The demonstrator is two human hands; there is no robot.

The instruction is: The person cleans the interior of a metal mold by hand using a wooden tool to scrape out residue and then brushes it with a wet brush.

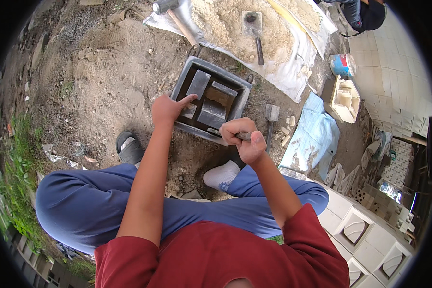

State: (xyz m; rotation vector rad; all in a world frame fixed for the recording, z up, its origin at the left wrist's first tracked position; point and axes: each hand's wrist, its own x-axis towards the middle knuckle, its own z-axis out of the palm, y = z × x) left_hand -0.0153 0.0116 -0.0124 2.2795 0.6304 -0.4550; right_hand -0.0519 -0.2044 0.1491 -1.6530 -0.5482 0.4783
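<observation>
A grey metal block mould [178,82] with side handles sits on the dirt in front of me, with several dark rectangular blocks [198,82] inside and a brown, earthy surface between them. My left hand [167,111] is at its left wall, thumb laid over the rim toward a block and fingers mostly hidden. At the near right corner, my right hand [244,139] is closed around the handle of a trowel-like tool [244,136]. A short pale metal piece shows beside that fist, over the mould's near edge; most of the tool's working end is hidden.
Beyond the mould, sand [216,24] lies on a white sheet with a trowel [259,48] and a mallet [181,25]. To the right are another small trowel [272,113], a blue cloth [312,128], a cream block [346,100], a bucket [342,65] and stacked blocks [338,206]. Another person [365,17] is far right.
</observation>
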